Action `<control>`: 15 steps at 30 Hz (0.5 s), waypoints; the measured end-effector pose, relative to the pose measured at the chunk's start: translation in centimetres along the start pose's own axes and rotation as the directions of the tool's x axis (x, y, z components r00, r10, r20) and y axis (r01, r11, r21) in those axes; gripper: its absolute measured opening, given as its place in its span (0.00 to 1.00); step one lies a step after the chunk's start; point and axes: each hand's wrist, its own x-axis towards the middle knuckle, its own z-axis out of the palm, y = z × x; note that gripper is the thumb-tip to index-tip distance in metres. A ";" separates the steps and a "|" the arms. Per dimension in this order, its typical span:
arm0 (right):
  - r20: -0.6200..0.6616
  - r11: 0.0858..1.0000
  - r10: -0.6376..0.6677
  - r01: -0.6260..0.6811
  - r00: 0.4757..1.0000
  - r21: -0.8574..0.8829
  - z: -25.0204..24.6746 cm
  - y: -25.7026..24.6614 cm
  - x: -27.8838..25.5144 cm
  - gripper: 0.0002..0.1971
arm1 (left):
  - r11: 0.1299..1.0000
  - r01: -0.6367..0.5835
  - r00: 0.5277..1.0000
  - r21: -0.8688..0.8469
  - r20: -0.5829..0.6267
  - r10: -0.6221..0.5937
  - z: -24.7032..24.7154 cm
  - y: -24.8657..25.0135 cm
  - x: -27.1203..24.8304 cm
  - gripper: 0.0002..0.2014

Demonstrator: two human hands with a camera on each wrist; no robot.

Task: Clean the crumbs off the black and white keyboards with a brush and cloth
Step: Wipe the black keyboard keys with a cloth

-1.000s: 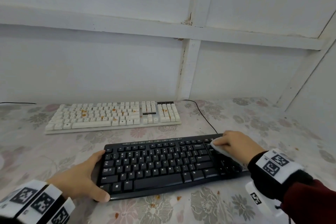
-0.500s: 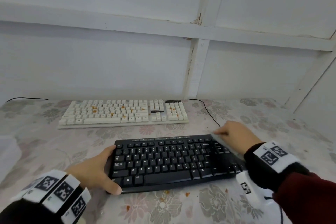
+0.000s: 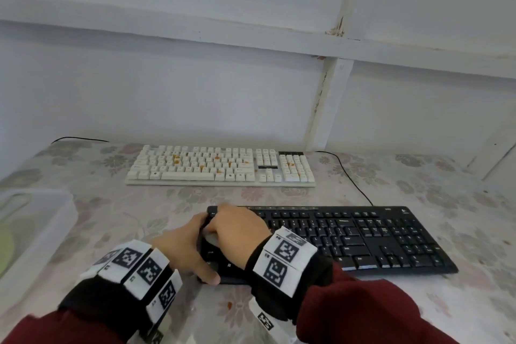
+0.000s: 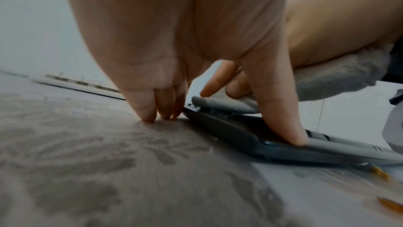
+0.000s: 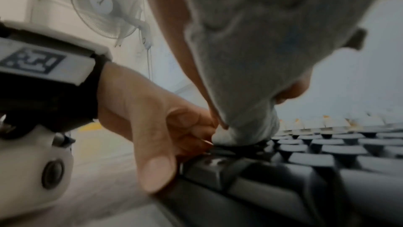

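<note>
Grey cloth [image 3: 210, 238] sits bunched under the right hand [image 3: 240, 227] at the left end of the black keyboard [image 3: 363, 234]; half a second ago that hand was wiping at the keyboard's far right, by the number pad, so the stroke has swept the full width. In the head view the left hand [image 3: 181, 253] braces the keyboard's left edge, thumb on the front corner, as it did before. The black keys look free of crumbs, while the white keyboard [image 3: 220, 165] farther back on the bench [image 3: 418, 198] carries orange crumbs [image 3: 176, 158] across its keys. A few crumbs also lie on the bench in front of the black keyboard. A clear plastic tub [image 3: 42, 220] stands at the left. No brush can be made out.

From the left wrist, the left hand's fingertips [image 4: 148, 115] press on the floral bench cover just beside the keyboard's end, and the thumb rests on its front edge: fingers fairly straight, steadying it rather than gripping. The right hand's fingers lie on the cloth at the corner keys.

From the right wrist, the right hand's fingers curl round the cloth [image 5: 250, 58], pressing its tip onto the keys at the edge.

The black keyboard's pass looks about finished; the white one probably comes next.
</note>
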 end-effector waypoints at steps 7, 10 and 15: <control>0.018 1.000 0.018 -0.018 1.000 -0.018 -1.2 2.9 -2.5 0.16 | 1.000 -0.009 1.000 -0.018 -0.001 0.009 0.0 -0.4 0.1 0.57; -0.006 0.997 0.073 -0.073 0.997 -0.035 -1.5 5.5 -3.8 0.11 | 1.000 -0.008 1.000 -0.022 0.001 0.008 0.0 -0.6 0.1 0.58; 0.019 0.970 0.179 -0.173 0.984 -0.170 -2.4 8.8 -5.5 0.14 | 1.000 -0.012 1.000 -0.021 0.011 0.012 -0.1 -0.7 0.2 0.58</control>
